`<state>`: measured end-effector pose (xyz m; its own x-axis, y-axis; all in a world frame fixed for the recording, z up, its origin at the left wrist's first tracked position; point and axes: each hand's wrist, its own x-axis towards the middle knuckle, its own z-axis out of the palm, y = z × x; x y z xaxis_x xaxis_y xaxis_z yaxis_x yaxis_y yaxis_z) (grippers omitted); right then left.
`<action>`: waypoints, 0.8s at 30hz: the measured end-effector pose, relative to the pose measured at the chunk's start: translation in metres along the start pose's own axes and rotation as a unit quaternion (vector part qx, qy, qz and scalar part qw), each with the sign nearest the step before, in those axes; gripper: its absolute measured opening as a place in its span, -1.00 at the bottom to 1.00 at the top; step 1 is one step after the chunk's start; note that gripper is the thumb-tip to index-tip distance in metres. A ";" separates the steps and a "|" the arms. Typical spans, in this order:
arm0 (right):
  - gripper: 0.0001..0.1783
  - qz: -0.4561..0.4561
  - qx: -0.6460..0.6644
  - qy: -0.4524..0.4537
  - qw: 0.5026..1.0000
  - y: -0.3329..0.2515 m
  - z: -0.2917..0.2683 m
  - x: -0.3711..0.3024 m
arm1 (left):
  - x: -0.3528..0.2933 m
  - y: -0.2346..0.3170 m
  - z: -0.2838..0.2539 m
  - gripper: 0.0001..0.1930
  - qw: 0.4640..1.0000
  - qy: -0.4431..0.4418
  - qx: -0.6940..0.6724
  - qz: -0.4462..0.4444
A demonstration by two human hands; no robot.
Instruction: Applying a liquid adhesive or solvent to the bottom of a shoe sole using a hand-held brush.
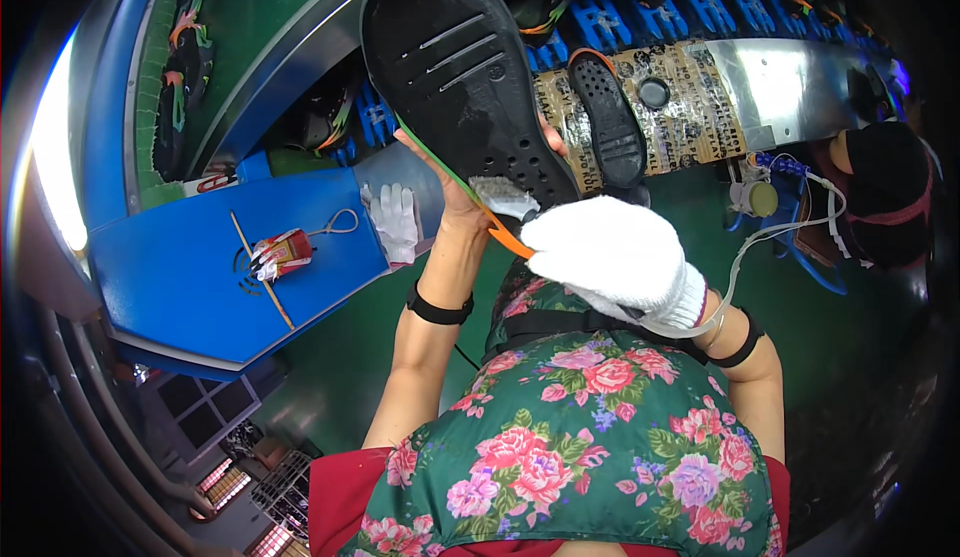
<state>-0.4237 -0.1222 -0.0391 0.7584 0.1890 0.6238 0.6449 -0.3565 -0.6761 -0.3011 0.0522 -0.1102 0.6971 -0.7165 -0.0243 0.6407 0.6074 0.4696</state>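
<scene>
While the bare left hand (pixel 455 182) grips the black shoe sole (pixel 465 77) from beneath, its long axis runs up and away. The gloved right hand (pixel 610 257) clasps a brush (pixel 503 197) against the sole's near end, nearer than the left.

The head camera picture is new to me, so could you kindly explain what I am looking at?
It looks down from a camera worn on a person's head, so the arms enter from below. The bare left hand holds up a black shoe sole with slots and holes. The right hand in a white knit glove holds a small brush with pale bristles against it. To the left, a blue worktop carries a spare white glove and a thin wooden stick. Another black sole lies on the bench beyond.
</scene>
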 end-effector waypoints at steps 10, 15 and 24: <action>-0.63 0.032 0.029 -0.004 0.999 0.001 -0.013 -0.004 | 0.014 0.013 0.008 -0.05 0.997 -0.073 0.029 0.012; -0.69 0.082 0.089 0.026 0.992 0.000 -0.020 0.000 | 0.019 0.012 0.012 -0.06 0.995 -0.076 0.049 0.042; -0.78 0.140 0.132 0.075 0.978 0.006 -0.021 -0.003 | 0.035 0.021 0.017 -0.20 0.989 -0.114 0.076 0.063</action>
<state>-0.4239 -0.1443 -0.0371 0.8989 -0.0263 0.4374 0.4315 -0.1215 -0.8939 -0.2692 0.0342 -0.0866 0.6659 -0.7083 0.2341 0.4863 0.6502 0.5838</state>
